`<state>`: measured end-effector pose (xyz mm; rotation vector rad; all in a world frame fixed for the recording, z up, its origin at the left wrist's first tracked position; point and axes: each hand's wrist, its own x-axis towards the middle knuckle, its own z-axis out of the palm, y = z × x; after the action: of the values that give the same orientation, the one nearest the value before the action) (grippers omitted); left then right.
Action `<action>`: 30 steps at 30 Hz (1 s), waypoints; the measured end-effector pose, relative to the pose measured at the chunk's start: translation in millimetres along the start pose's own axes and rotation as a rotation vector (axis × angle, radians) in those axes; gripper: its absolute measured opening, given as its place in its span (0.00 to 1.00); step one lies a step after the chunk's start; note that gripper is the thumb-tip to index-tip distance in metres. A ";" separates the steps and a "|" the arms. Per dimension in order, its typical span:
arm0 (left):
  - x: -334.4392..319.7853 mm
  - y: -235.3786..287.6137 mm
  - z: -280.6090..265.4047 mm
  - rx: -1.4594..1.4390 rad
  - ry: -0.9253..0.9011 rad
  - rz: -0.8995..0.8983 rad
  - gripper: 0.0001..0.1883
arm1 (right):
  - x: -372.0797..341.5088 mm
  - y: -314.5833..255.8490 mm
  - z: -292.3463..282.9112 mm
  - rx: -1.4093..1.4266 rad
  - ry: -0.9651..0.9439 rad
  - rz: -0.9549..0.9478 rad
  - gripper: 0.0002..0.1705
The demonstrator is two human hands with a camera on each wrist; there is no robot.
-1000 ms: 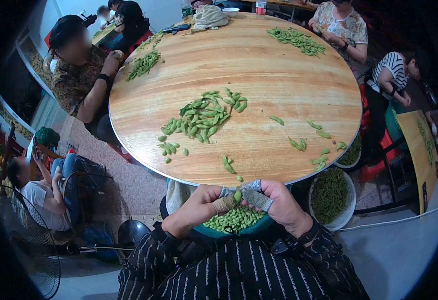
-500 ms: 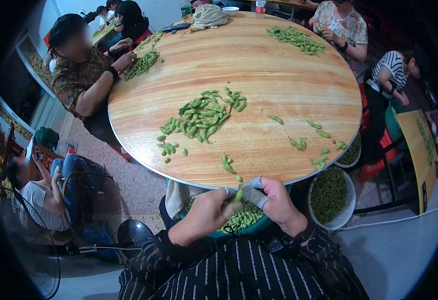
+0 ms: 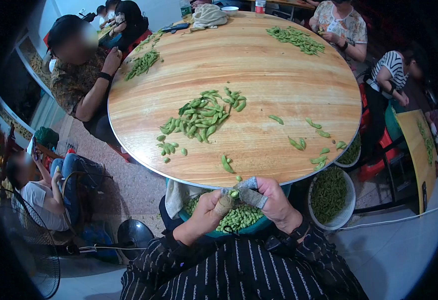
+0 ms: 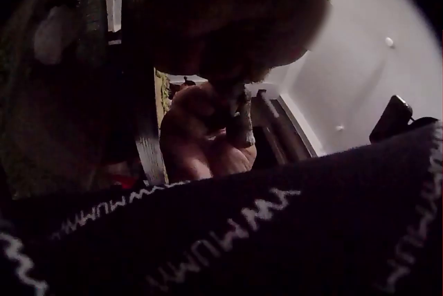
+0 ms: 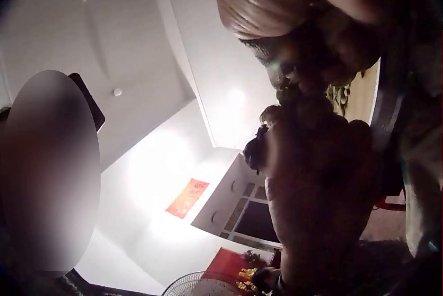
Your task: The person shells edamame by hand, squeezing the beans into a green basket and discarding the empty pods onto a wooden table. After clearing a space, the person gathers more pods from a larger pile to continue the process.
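Over the basin of shelled beans (image 3: 241, 219), both hands meet near the table's front edge. My left hand (image 3: 205, 212) pinches a green soybean pod (image 3: 234, 193) with a tan-wrapped thumb. From the other side my right hand (image 3: 277, 206), with grey cloth covers on its fingers, grips the same pod. Fingers hide most of the pod. A single bean (image 3: 239, 178) lies on the table just beyond the fingertips, and a loose pod (image 3: 226, 164) is a little further off. Both wrist views are dark; the right one shows the hands together.
A pile of pods (image 3: 201, 117) lies on the round wooden table (image 3: 179, 65), with scattered pods (image 3: 296, 144) to its right. A white basket (image 3: 351, 200) of green pods or hulls stands on the floor at right. Other people sit around, one person (image 3: 81, 70) at the table's left.
My left hand dipped toward the basin half a second ago and has come back up to the right hand. The person at left has lifted a hand from their pile.
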<state>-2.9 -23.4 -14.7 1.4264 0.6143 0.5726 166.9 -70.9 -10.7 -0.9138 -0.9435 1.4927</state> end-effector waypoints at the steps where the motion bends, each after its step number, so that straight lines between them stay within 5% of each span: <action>1: -2.1 1.1 -3.4 -0.079 -0.032 -0.099 0.19 | 0.6 1.4 -0.7 -0.008 -0.010 -0.014 0.09; 4: -1.6 -7.3 -10.4 -0.698 -0.123 -0.228 0.20 | 2.4 5.1 -3.7 -0.006 -0.040 -0.047 0.09; 7: 1.7 -2.2 -3.5 -0.590 0.005 -0.238 0.17 | 3.5 2.6 -5.1 0.002 -0.057 -0.041 0.09; 10: 4.6 17.2 -4.6 -0.140 0.026 -0.125 0.14 | 2.3 -11.7 -3.5 -0.135 -0.032 -0.013 0.09; 14: 2.6 17.5 -8.9 0.077 -0.018 -0.078 0.13 | 4.6 -18.4 3.5 -0.377 -0.006 -0.061 0.09; 17: 0.3 24.7 -2.6 -0.012 0.088 -0.034 0.14 | 7.7 -18.3 7.6 -0.420 0.012 -0.132 0.09; 21: 4.4 12.9 -14.4 -0.477 0.239 -0.100 0.15 | -0.9 -29.0 9.6 -0.413 0.153 -0.135 0.12; 23: 4.5 10.7 -15.9 -0.711 0.233 -0.063 0.16 | -5.3 -20.6 2.9 -0.250 0.049 0.014 0.15; 26: 8.9 12.7 -1.4 -0.614 0.286 -0.062 0.16 | -5.7 -15.0 7.9 0.081 -0.044 0.186 0.16; 30: 2.4 9.8 6.6 -0.358 0.239 0.075 0.14 | -3.4 -5.6 1.5 0.147 -0.012 0.189 0.15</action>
<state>3.4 -25.9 -4.7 1.0547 0.6118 0.8748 168.0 -73.9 -4.7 -0.9068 -0.7607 1.7057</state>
